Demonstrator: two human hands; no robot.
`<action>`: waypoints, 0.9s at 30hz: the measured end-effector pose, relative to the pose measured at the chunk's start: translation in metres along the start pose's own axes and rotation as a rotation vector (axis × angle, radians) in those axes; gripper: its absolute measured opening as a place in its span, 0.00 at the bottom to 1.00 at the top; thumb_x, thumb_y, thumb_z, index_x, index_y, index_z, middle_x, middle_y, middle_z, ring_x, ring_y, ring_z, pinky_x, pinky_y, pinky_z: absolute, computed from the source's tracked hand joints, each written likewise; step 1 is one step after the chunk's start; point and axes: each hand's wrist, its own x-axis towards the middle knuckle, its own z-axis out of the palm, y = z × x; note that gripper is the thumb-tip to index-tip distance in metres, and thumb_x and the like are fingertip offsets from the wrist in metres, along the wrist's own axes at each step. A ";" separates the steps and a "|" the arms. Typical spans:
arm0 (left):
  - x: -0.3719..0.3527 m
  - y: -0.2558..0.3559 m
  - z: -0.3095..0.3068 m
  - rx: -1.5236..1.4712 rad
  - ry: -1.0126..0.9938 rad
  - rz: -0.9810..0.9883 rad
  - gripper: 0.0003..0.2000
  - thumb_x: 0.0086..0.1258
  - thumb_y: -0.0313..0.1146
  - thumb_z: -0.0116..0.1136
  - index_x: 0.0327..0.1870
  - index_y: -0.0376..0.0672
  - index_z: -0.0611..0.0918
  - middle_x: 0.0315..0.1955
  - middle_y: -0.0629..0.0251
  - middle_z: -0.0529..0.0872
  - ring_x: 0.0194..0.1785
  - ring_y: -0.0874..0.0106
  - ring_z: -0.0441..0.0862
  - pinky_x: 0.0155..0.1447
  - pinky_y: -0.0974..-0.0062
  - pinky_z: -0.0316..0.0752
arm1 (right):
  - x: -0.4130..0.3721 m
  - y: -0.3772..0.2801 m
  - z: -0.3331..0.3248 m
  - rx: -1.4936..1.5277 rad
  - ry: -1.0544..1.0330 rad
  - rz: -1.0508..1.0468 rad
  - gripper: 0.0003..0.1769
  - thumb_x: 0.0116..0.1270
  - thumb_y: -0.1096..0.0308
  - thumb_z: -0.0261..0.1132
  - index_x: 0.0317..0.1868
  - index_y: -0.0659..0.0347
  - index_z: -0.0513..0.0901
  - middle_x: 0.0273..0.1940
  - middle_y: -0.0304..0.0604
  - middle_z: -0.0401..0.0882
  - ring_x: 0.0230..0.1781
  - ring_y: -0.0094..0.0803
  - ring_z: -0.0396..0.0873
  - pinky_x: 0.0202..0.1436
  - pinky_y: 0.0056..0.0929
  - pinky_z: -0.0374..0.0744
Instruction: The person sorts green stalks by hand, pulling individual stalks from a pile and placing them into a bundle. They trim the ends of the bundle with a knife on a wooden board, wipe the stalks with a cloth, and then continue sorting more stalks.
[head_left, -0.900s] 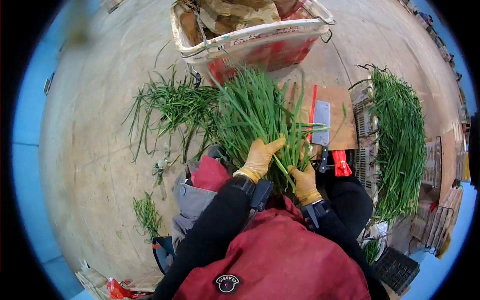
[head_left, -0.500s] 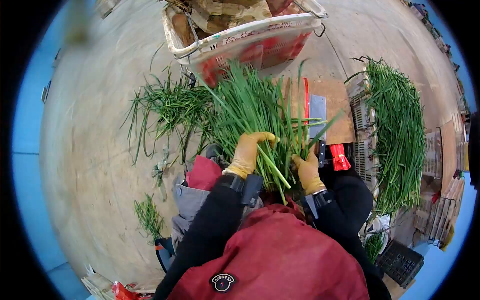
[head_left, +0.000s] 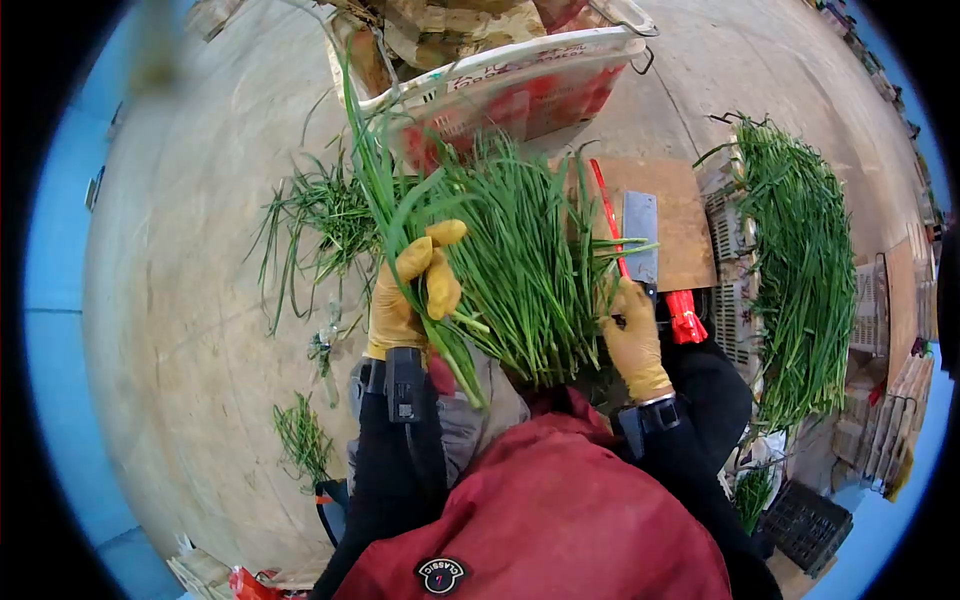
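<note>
My left hand (head_left: 408, 285), in a yellow glove, is closed around a small bunch of long green leaves (head_left: 370, 180) that look like garlic chives, their pale stalk ends pointing down. A larger pile of the same chives (head_left: 520, 260) lies before me, between my hands. My right hand (head_left: 632, 335), also gloved, is closed at the lower end of a narrow red strip (head_left: 606, 210); its fingertips are partly hidden. Just beyond it, a cleaver (head_left: 640, 235) rests on a wooden board (head_left: 685, 225), a few stalks crossing its blade.
A white crate (head_left: 520, 70) stands ahead. On the right, chives (head_left: 800, 270) are heaped on a pale slatted crate (head_left: 733, 310). Red strips (head_left: 685, 318) lie bundled by the board. Loose greens (head_left: 315, 215) are on the floor at left; a black crate (head_left: 805, 525) sits lower right.
My left hand has moved left, drawing a bunch away from the pile. My right hand has left the stalks and shifted up to the red strip, which now slants.
</note>
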 end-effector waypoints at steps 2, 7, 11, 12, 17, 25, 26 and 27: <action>0.000 0.003 -0.005 -0.065 0.047 0.013 0.20 0.78 0.38 0.49 0.58 0.29 0.77 0.12 0.71 0.75 0.11 0.81 0.63 0.19 0.80 0.57 | 0.007 -0.010 -0.001 0.160 0.097 -0.022 0.27 0.61 0.76 0.65 0.62 0.66 0.75 0.55 0.58 0.76 0.57 0.48 0.76 0.60 0.36 0.75; 0.001 0.006 -0.016 -0.181 0.020 0.045 0.21 0.79 0.38 0.46 0.61 0.28 0.75 0.12 0.71 0.73 0.11 0.81 0.63 0.19 0.80 0.56 | 0.007 -0.056 0.027 0.285 -0.322 -0.155 0.21 0.64 0.79 0.58 0.57 0.59 0.80 0.50 0.49 0.83 0.51 0.40 0.81 0.54 0.33 0.78; 0.000 0.011 -0.028 -0.280 -0.077 0.071 0.24 0.81 0.42 0.41 0.66 0.29 0.71 0.11 0.72 0.72 0.10 0.81 0.62 0.19 0.81 0.56 | 0.014 -0.048 0.062 0.247 -0.410 -0.112 0.27 0.61 0.83 0.52 0.61 0.60 0.79 0.54 0.55 0.81 0.56 0.43 0.79 0.60 0.33 0.75; 0.001 0.014 -0.030 -0.351 -0.214 0.096 0.24 0.81 0.43 0.40 0.66 0.30 0.70 0.11 0.72 0.72 0.10 0.81 0.61 0.19 0.81 0.57 | 0.015 -0.030 0.072 0.519 -0.358 0.020 0.28 0.63 0.83 0.52 0.64 0.59 0.76 0.55 0.53 0.81 0.59 0.41 0.78 0.62 0.31 0.74; 0.006 0.021 -0.043 -0.350 -0.500 0.341 0.26 0.83 0.45 0.33 0.71 0.36 0.66 0.10 0.74 0.72 0.06 0.85 0.60 0.14 0.88 0.57 | 0.027 -0.019 0.050 0.808 -0.273 0.502 0.25 0.71 0.79 0.52 0.67 0.54 0.74 0.54 0.40 0.81 0.28 0.20 0.78 0.26 0.14 0.72; 0.001 0.018 -0.023 0.131 0.476 0.115 0.23 0.74 0.43 0.56 0.58 0.30 0.78 0.15 0.73 0.71 0.14 0.82 0.63 0.18 0.83 0.60 | 0.024 0.000 0.076 0.442 -0.109 0.107 0.29 0.64 0.80 0.59 0.67 0.57 0.73 0.47 0.38 0.80 0.36 0.24 0.77 0.37 0.21 0.76; 0.003 0.017 -0.028 0.112 0.485 0.105 0.23 0.74 0.44 0.56 0.58 0.30 0.78 0.16 0.73 0.72 0.15 0.82 0.64 0.18 0.83 0.61 | 0.023 -0.001 0.074 0.338 -0.085 0.075 0.30 0.63 0.80 0.61 0.67 0.57 0.73 0.44 0.38 0.79 0.37 0.25 0.77 0.39 0.23 0.77; 0.003 0.019 -0.026 0.127 0.523 0.103 0.23 0.73 0.43 0.57 0.58 0.31 0.78 0.17 0.71 0.74 0.16 0.81 0.67 0.19 0.83 0.63 | 0.023 -0.007 0.070 0.233 -0.060 0.045 0.31 0.61 0.80 0.63 0.67 0.57 0.73 0.42 0.38 0.79 0.37 0.26 0.76 0.41 0.25 0.77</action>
